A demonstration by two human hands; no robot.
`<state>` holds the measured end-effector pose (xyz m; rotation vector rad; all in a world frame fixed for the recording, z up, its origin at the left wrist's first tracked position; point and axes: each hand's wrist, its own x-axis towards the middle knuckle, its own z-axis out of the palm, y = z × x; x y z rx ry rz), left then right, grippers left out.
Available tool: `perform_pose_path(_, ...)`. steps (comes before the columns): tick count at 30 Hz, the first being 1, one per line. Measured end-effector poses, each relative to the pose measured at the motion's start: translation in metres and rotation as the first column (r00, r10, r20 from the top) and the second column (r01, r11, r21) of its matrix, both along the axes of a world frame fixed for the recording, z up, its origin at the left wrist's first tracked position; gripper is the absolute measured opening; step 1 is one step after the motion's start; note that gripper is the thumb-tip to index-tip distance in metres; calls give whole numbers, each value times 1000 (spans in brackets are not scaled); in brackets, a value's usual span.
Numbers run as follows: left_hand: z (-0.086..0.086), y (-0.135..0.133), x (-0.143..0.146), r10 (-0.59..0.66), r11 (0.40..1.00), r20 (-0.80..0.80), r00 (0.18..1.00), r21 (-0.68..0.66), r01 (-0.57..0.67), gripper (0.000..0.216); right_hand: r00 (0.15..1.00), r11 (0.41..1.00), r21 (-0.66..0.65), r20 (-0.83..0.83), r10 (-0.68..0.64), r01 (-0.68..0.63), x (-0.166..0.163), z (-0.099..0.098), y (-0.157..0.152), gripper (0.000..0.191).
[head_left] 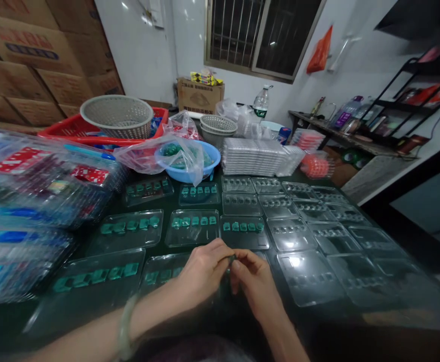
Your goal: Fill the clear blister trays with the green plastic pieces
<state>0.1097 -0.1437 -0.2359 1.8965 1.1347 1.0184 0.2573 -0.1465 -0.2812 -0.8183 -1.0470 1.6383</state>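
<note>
My left hand [204,267] and my right hand [256,281] meet over the front of the table, both with fingers closed. A small dark greenish piece [232,258] shows between the right thumb and fingertips; its shape is unclear. What the left fingers enclose is hidden. Just beyond my hands lies a clear plastic tray [244,241] with a row of small green translucent pieces [243,227]. Similar filled trays lie to the left, one [192,236] beside it and another [163,262] partly covered by my left forearm.
To the right spread clear trays [291,241] without green pieces. Behind are a blue basin [214,160] of green pieces under plastic film, stacked clear trays [253,158], and a grey basket [88,113] in a red crate [60,131]. Packaged goods [50,186] pile up at left.
</note>
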Motion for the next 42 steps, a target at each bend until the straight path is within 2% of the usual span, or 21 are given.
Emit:
perform_pose_path(3, -3, 4, 1, 67, 998, 52, 996, -15, -66, 21, 990, 992, -117, -134, 34, -50, -4, 0, 5, 16)
perform_pose_path(6, -3, 9, 0, 97, 995, 76, 992, -43, -94, 17, 982, 977, -190, -178, 60, -94, -5, 2, 8, 16)
perform_pose_path(9, 1, 15, -6, 98, 987, 83, 992, -136, -86, 11, 979, 962, -213, -150, 138, -168, -2, 8, 14, 18)
perform_pose_path(11, 4, 20, -13, 134, 959, 163, 978, -271, -86, 14, 981, 965, -177, -55, 185, -192, 3, 14, 25, 19)
perform_pose_path(13, 6, 24, -22, 189, 890, 343, 920, -456, -13, 20, 983, 991, -63, 128, 128, -121, 8, 19, 48, 21)
perform_pose_path(15, 5, 27, -34, 267, 797, 557, 786, -586, 144, 22, 934, 988, 156, 350, -74, 20, 10, 20, 85, 27)
perform_pose_path(16, 4, 27, -40, 311, 761, 639, 704, -611, 218, 23, 873, 955, 287, 442, -205, 79, 10, 17, 106, 29)
perform_pose_path(18, 1, 24, -51, 388, 716, 720, 575, -628, 304, 27, 675, 862, 505, 618, -403, 52, 6, 9, 150, 28)
perform_pose_path(20, -1, 18, -61, 460, 686, 728, 508, -655, 318, 27, 606, 836, 548, 664, -439, 6, 0, -3, 188, 26)
perform_pose_path(22, -3, 11, -68, 527, 663, 703, 477, -692, 287, 21, 553, 829, 557, 707, -441, -51, -6, -13, 213, 24)
perform_pose_path(26, -7, 0, -80, 569, 645, 658, 493, -729, 228, 16, 434, 824, 543, 790, -434, -164, -11, -24, 229, 21)
perform_pose_path(30, -10, -3, -85, 587, 630, 632, 506, -749, 204, 15, 329, 817, 517, 841, -429, -255, -11, -21, 229, 21)
perform_pose_path(37, -5, 2, -82, 529, 694, 654, 541, -700, 169, 17, 207, 755, 461, 886, -414, -466, -14, -11, 233, 24)
perform_pose_path(42, -1, 5, -82, 506, 701, 651, 566, -693, 169, 21, 100, 723, 409, 897, -430, -557, -16, -7, 232, 23)
